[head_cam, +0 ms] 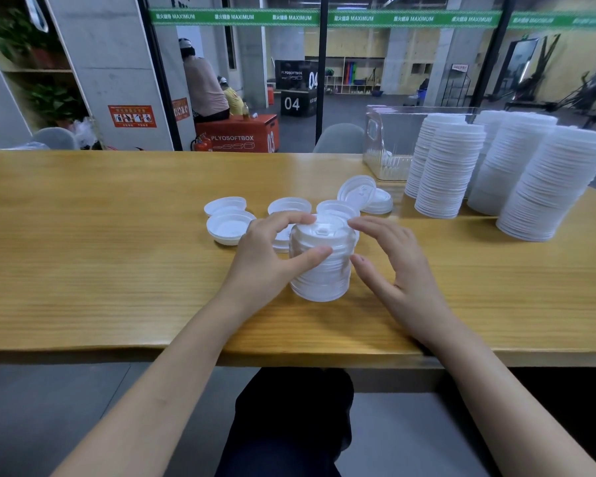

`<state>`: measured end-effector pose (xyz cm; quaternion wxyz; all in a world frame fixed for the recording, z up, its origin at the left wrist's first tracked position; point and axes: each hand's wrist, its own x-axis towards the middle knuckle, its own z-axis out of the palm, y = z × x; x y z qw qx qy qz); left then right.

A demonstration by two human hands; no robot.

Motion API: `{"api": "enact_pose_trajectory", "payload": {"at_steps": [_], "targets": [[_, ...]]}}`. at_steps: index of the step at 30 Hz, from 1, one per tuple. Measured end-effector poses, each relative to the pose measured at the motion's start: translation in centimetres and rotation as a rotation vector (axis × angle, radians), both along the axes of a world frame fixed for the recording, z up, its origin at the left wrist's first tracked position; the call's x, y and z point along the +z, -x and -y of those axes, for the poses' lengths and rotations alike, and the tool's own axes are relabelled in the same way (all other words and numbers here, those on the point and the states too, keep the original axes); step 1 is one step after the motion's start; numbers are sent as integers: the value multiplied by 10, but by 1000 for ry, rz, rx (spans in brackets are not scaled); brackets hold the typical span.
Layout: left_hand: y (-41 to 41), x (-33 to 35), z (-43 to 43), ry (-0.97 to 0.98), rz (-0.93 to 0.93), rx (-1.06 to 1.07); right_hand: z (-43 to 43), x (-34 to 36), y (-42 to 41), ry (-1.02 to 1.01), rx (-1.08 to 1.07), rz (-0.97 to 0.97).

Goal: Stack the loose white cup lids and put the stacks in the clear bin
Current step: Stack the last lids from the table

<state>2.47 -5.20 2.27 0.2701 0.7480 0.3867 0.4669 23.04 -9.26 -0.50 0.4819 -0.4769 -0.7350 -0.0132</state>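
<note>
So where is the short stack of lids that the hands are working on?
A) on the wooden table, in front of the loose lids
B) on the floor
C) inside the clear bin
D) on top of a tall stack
A: the short stack stands on the wooden table, gripped by the left hand, with loose lids just behind it.

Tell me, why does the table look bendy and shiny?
Head view: the wide-angle lens bows the table edge and leans the tall lid stacks outward; light leaves pale glare near the clear bin; the left hand gripping the short lid stack looks sharp, the far gym softer.
</note>
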Motion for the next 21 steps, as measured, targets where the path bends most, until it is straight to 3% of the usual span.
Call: {"api": "enact_pose_trajectory", "payload": {"at_steps": [11, 15, 21], "targets": [[4, -7, 0, -38, -6, -6, 1, 1, 0, -5, 14, 20], [23, -4, -15, -81, 19, 111, 2, 1, 1, 4, 21, 7], [64, -11, -52, -170, -372, 432, 1, 0, 1, 1, 9, 20]]}}
